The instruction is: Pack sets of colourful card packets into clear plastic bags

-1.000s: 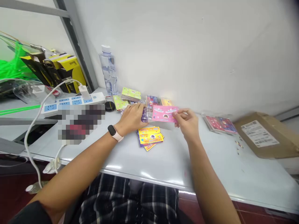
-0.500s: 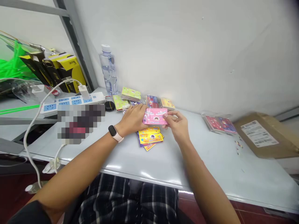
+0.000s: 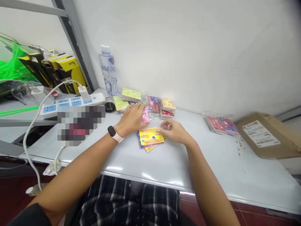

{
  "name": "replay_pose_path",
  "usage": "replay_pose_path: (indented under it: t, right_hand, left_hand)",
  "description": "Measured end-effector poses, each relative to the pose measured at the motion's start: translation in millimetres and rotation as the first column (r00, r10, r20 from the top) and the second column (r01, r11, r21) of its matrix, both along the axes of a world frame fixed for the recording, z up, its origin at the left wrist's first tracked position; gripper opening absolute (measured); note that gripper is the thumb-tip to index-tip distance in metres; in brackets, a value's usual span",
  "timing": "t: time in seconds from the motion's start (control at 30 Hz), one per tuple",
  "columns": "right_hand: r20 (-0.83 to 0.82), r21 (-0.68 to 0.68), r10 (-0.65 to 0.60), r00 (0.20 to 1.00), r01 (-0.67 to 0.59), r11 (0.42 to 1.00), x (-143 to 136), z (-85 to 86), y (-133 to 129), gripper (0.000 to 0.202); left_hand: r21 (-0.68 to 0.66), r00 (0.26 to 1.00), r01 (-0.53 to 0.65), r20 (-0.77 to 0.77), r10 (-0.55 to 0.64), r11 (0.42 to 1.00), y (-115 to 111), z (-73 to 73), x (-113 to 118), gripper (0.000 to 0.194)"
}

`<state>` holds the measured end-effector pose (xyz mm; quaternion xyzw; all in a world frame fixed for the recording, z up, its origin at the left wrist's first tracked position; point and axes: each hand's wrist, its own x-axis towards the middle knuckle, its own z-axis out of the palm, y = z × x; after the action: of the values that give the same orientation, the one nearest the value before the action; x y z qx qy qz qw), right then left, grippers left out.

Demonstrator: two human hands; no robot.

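Note:
My left hand (image 3: 132,118) is closed around a small pink printed packet (image 3: 145,115), most of it hidden behind the fingers. Just below lies a short pile, topped by a yellow printed packet (image 3: 152,137) with a cartoon figure and lettering that seems to read "PLANE". A purple-blue packet and another yellow one poke out from under it. At the top packet's right edge is my right hand (image 3: 174,131), thumb and fingers curved but apart; a fingertip reaches the edge, and nothing is lifted in it.
Along the wall stand green packets (image 3: 131,93), plastic-wrapped dark packets (image 3: 152,103), a yellow-topped stack (image 3: 168,105) and a water bottle (image 3: 108,70). At left are a power strip (image 3: 72,103) and black case (image 3: 109,107). At right, wrapped red packets (image 3: 213,123) lie beside a cardboard box (image 3: 270,136).
The pink packet, spread between both hands before, is now in my left hand alone. My right hand has let go of it and moved down to the yellow packet.

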<state>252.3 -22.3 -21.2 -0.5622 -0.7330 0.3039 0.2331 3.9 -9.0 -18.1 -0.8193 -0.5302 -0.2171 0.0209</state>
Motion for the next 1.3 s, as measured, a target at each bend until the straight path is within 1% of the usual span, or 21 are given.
replay_pose_path:
  t: [0.03,0.1,0.2,0.3,0.37,0.43,0.47,0.53,0.57,0.63,0.67,0.73,0.8,0.87,1.0,1.13,1.3]
  right_hand:
    - [0.043,-0.027,0.046,0.998,-0.045,0.999,1.0,-0.8,0.5,0.043]
    - [0.071,-0.058,0.1,0.992,-0.096,0.994,0.5,-1.8,1.1,0.043]
    - [0.013,-0.07,0.095,0.995,-0.094,0.993,-0.9,1.2,1.2,0.036]
    - [-0.146,-0.108,0.06,0.987,-0.077,0.991,3.0,9.8,-0.3,0.04]
    - [-0.29,-0.18,0.046,0.956,-0.102,0.978,8.2,16.1,-1.9,0.044]
    - [-0.397,-0.211,0.007,0.918,-0.099,0.972,13.0,20.4,-2.8,0.045]
    - [-0.44,-0.191,-0.029,0.898,-0.062,0.98,14.6,21.4,-2.7,0.045]
    - [-0.544,-0.089,-0.129,0.829,0.095,0.991,15.2,21.2,-1.2,0.046]
    - [-0.605,-0.036,-0.176,0.776,0.194,0.98,14.3,20.3,0.0,0.046]
    - [-0.689,0.04,-0.237,0.685,0.362,0.932,11.0,17.6,2.4,0.047]
    - [-0.697,0.062,-0.257,0.669,0.414,0.908,8.8,16.3,3.1,0.046]
    - [-0.668,0.086,-0.283,0.688,0.449,0.89,4.2,14.2,3.3,0.046]
    - [-0.638,0.09,-0.284,0.716,0.435,0.896,-0.3,12.8,2.1,0.046]
    - [-0.634,0.068,-0.282,0.72,0.415,0.907,-4.2,11.8,0.7,0.046]
    - [-0.669,-0.012,-0.301,0.68,0.395,0.919,-8.3,9.2,0.8,0.047]
    - [-0.714,-0.065,-0.328,0.619,0.408,0.911,-7.7,7.5,3.0,0.046]
    - [-0.707,-0.052,-0.339,0.621,0.432,0.9,-5.4,8.0,3.3,0.044]
  left_hand:
    - [0.0,1.0,-0.001,-0.002,0.001,1.0,-0.2,0.3,0.1,0.05]
    - [0.0,1.0,-0.001,-0.006,0.001,1.0,-0.7,1.0,0.3,0.05]
    - [-0.011,1.0,0.004,-0.002,-0.004,1.0,-1.0,2.2,0.5,0.051]
    - [-0.018,1.0,0.007,0.003,-0.007,1.0,-0.7,2.8,0.0,0.051]
    - [-0.011,1.0,0.002,0.003,-0.002,1.0,-0.5,2.4,-0.5,0.052]
    - [-0.013,1.0,0.005,0.008,-0.004,1.0,-0.4,1.9,-0.8,0.052]
    - [-0.018,1.0,0.006,0.012,-0.006,1.0,-0.4,1.7,-0.9,0.051]
    - [-0.03,1.0,-0.001,0.016,0.001,1.0,-0.4,1.5,-0.8,0.052]
    - [-0.034,1.0,-0.005,0.012,0.005,0.999,-0.4,1.5,-0.7,0.054]
    - [-0.034,1.0,-0.008,0.0,0.008,0.999,-0.5,1.4,-0.6,0.057]
    - [-0.033,1.0,-0.005,-0.005,0.005,0.999,-0.5,1.3,-0.6,0.057]
    - [-0.023,1.0,0.002,-0.005,-0.002,1.0,-0.5,0.9,-0.6,0.056]
    - [-0.014,1.0,-0.001,-0.001,0.001,1.0,-0.5,0.3,-0.6,0.056]
    - [-0.013,1.0,-0.003,0.0,0.003,1.0,-0.4,-0.3,-0.4,0.057]
    - [-0.025,1.0,-0.004,-0.007,0.004,1.0,-0.1,-0.9,0.3,0.057]
    - [-0.002,1.0,0.0,0.0,0.0,1.0,-0.2,-1.7,0.4,0.058]
    - [-0.006,1.0,0.014,0.007,-0.014,1.0,-0.6,-1.6,0.1,0.059]
